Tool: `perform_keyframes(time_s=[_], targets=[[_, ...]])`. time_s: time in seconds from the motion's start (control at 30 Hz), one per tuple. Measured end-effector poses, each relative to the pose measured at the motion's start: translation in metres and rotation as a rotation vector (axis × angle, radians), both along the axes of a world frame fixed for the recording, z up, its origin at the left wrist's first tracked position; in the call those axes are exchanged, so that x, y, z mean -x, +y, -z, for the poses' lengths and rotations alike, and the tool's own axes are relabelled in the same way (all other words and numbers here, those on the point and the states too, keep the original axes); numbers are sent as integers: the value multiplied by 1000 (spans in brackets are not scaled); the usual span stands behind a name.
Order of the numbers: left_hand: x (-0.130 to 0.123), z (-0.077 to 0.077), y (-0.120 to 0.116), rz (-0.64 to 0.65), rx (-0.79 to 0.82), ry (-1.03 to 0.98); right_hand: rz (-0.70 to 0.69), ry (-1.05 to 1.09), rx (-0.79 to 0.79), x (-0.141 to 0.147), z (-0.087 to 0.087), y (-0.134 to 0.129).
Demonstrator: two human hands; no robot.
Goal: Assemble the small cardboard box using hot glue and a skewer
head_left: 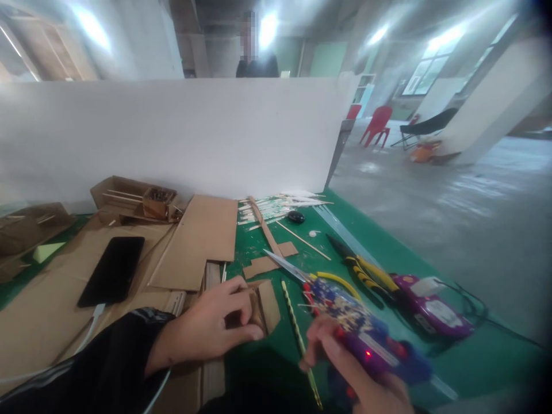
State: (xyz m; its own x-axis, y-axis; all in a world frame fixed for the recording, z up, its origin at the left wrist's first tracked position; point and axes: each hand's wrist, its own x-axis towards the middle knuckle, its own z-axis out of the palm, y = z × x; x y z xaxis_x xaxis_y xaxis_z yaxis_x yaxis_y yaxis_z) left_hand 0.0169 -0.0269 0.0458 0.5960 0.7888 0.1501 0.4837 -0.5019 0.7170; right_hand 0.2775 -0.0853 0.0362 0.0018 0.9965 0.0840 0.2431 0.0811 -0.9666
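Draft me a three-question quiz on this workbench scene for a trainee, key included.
1. True or false: the black phone lies on cardboard, with a white cable attached.

2. Which of these is the left hand nearest to?
A) the red chair
B) the small cardboard piece
C) the yellow-handled tool

3. Fill in the blank: the glowing light on the purple device by the right hand is ____.

Key: 1. True; 2. B; 3. red
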Motion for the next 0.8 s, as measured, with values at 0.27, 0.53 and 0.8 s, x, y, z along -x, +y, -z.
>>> perform_keyframes(time_s=[0.27,0.53,0.8], targets=[[-4,3,-11,-75,-62,-16,13,226,131,26,28,9],[2,22,-15,-282,143,-159,144,297,147,40,22,23],[-3,25,-20,-203,442,-387,121,281,177,48,6,31]])
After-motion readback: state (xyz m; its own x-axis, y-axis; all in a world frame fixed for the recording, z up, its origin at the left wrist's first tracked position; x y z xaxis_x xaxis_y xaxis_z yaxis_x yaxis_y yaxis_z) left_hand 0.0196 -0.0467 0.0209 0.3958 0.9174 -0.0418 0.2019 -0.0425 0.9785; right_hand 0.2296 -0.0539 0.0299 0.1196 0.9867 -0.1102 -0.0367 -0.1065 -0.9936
